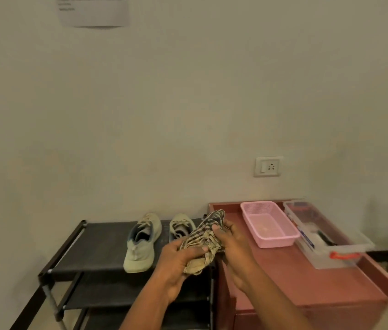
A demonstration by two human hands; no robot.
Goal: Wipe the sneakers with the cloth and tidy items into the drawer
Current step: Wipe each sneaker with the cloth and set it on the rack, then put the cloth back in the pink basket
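Your left grip (176, 258) and right grip (233, 244) both clutch the cloth (203, 235); at two o'clock, pink basket (250, 209) beside clear box (364, 242) holding blurry items (316, 231).

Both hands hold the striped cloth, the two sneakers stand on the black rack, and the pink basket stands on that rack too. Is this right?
Not quite. The head view shows the pink basket on the reddish cabinet, not on the black rack. The left hand, right hand, striped cloth and sneakers are as you say.
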